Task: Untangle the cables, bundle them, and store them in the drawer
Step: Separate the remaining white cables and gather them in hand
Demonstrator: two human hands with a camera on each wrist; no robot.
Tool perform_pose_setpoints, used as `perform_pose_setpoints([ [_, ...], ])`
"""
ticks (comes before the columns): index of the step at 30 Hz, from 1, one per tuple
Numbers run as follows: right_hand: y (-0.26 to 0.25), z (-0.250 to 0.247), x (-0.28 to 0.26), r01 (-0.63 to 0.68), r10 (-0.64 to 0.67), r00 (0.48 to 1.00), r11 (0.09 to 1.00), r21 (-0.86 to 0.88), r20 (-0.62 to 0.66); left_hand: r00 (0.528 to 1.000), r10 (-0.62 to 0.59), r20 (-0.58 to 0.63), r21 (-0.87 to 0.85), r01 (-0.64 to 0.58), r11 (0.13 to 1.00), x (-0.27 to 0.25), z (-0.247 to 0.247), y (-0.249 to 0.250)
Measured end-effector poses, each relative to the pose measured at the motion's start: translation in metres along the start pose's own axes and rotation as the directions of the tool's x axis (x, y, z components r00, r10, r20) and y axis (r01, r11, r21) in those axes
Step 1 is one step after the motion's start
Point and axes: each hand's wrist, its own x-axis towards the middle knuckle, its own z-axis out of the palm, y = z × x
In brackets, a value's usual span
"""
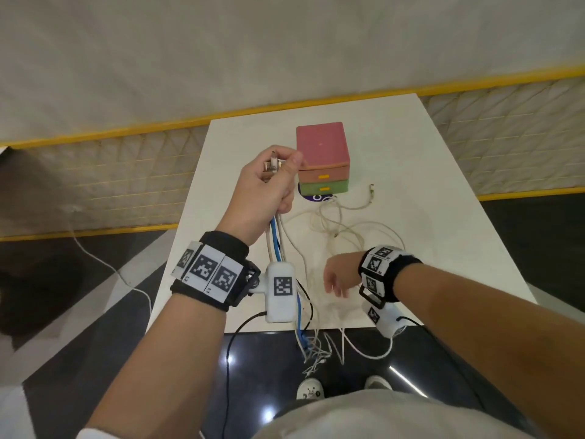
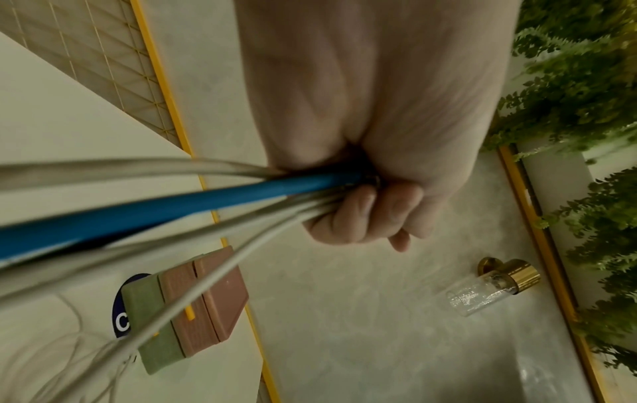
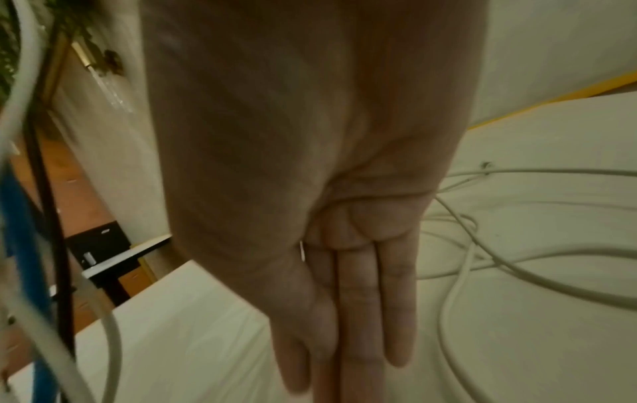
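Note:
My left hand (image 1: pixel 272 182) is raised over the white table (image 1: pixel 411 172) and grips a bunch of cables (image 1: pixel 276 236), one blue and several white, with their plugs sticking out above the fist. In the left wrist view the fingers (image 2: pixel 365 215) curl round the blue cable (image 2: pixel 172 207) and the white ones. The bunch hangs down past the table's near edge. My right hand (image 1: pixel 335 282) hovers low over the table with straight fingers (image 3: pixel 362 313), holding nothing. A loose white cable (image 1: pixel 342 223) lies coiled on the table. The small drawer box (image 1: pixel 323 156), pink over green, stands behind with both drawers closed.
A dark round sticker (image 1: pixel 313 196) peeks from under the drawer box. The table's near edge (image 1: pixel 316 326) borders a dark glossy floor, where my shoes (image 1: pixel 311 389) show. A yellow-trimmed low wall (image 1: pixel 126 131) runs behind the table. A thin white cord (image 1: pixel 104 264) trails on the floor left.

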Motion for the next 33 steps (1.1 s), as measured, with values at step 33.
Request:
perform_pose_setpoints([
  [33, 0.039, -0.068, 0.013, -0.003, -0.121, 0.658, 0.987, -0.162, -0.744, 0.99, -0.04, -0.136, 0.067, 0.049, 0.997, 0.006, -0.005, -0.022],
])
